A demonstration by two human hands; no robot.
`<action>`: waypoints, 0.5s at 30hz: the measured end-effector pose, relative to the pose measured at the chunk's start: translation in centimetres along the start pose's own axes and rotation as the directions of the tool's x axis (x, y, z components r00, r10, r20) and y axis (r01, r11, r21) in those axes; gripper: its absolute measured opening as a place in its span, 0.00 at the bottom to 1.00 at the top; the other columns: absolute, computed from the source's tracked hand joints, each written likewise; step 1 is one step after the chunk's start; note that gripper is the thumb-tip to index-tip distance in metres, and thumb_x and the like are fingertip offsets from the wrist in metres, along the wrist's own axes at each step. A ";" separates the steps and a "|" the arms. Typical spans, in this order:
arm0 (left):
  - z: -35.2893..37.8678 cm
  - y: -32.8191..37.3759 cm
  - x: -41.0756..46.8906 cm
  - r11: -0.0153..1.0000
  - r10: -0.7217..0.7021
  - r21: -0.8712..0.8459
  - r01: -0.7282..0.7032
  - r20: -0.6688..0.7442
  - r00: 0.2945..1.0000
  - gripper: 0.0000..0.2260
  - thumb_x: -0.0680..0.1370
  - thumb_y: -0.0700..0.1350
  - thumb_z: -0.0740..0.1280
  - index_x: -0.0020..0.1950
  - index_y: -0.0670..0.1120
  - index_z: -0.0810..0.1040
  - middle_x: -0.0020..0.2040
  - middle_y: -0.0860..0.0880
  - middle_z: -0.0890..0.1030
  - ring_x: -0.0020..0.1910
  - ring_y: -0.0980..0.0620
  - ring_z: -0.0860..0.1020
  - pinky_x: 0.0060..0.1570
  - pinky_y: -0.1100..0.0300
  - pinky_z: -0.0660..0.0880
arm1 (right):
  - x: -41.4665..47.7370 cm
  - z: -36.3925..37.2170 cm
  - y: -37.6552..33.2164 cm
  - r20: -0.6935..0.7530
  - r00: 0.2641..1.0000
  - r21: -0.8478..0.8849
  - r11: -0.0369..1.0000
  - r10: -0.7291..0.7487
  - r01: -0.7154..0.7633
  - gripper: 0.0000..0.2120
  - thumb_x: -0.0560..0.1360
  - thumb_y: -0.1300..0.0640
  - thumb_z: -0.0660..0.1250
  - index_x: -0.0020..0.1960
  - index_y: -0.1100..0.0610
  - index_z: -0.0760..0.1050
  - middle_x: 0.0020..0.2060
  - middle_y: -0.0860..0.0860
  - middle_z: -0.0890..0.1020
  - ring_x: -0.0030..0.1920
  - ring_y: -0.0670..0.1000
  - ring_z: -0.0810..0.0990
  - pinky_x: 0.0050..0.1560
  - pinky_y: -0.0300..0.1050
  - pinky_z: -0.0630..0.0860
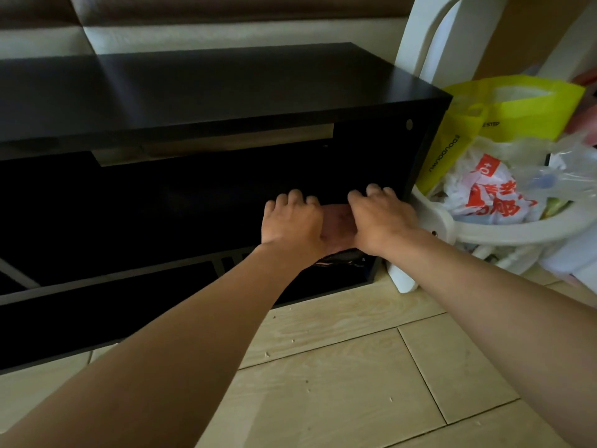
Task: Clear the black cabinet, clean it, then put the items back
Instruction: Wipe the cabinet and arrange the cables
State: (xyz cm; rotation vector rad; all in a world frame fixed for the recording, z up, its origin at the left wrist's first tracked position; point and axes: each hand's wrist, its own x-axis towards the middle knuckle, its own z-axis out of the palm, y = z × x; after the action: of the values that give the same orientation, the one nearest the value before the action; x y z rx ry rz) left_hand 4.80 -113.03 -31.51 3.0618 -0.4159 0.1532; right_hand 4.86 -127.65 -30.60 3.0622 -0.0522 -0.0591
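The left hand (290,221) and right hand (381,218) are close together. Both grip a pink thing (337,227) at the right end of the black cabinet (226,92), probably to keep it steady.

The low black wooden cabinet (226,92) is plain matte black. The pale pink flat packet (337,221) is unpatterned. The lime-yellow plastic carrier bag (523,108) bears dark lettering; the crumpled white plastic bag (487,192) has red print. The beige wood-grain floor tiles (339,383) have dark joints.
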 end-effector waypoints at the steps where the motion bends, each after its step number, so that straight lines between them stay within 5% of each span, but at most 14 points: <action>1: 0.3 -0.1 -0.4 0.999 0.039 0.009 -0.038 -0.069 0.997 0.27 0.75 0.62 0.68 0.64 0.44 0.72 0.62 0.43 0.74 0.63 0.40 0.74 0.61 0.49 0.68 | -0.5 0.3 0.1 -0.044 0.999 -0.018 1.000 0.011 -0.012 0.26 0.73 0.58 0.72 0.69 0.54 0.68 0.64 0.56 0.72 0.64 0.60 0.72 0.49 0.52 0.73; 5: 2.1 -0.6 -3.3 0.967 0.244 -0.024 -0.255 -0.206 0.948 0.09 0.76 0.44 0.68 0.55 0.44 0.74 0.50 0.46 0.78 0.48 0.43 0.79 0.45 0.55 0.71 | -3.1 2.0 1.3 -0.132 0.991 -0.043 0.999 -0.025 0.020 0.20 0.74 0.58 0.71 0.64 0.56 0.72 0.56 0.54 0.78 0.53 0.60 0.82 0.40 0.48 0.70; 8: 3.3 -1.1 -5.3 0.931 0.339 -0.082 -0.357 -0.175 0.924 0.07 0.77 0.45 0.65 0.52 0.44 0.73 0.46 0.47 0.78 0.43 0.45 0.78 0.43 0.57 0.70 | -4.8 2.8 1.7 -0.123 0.990 -0.077 0.995 -0.071 0.061 0.15 0.74 0.59 0.69 0.60 0.54 0.71 0.55 0.52 0.77 0.51 0.59 0.83 0.38 0.47 0.67; 15: 7.1 -3.8 -8.4 0.977 0.171 -0.159 -0.143 0.178 0.969 0.17 0.77 0.36 0.61 0.64 0.47 0.63 0.59 0.47 0.74 0.56 0.48 0.71 0.53 0.59 0.70 | -6.4 6.6 0.4 0.095 0.989 0.103 0.989 -0.112 0.102 0.15 0.77 0.54 0.71 0.58 0.56 0.69 0.49 0.54 0.81 0.51 0.60 0.82 0.41 0.49 0.71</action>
State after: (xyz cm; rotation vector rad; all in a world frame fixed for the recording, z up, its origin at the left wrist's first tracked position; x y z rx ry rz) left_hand -1.64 -107.62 -39.53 2.9079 -0.6510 -0.1606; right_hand -1.80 -128.36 -36.92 3.1553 0.1065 -0.2235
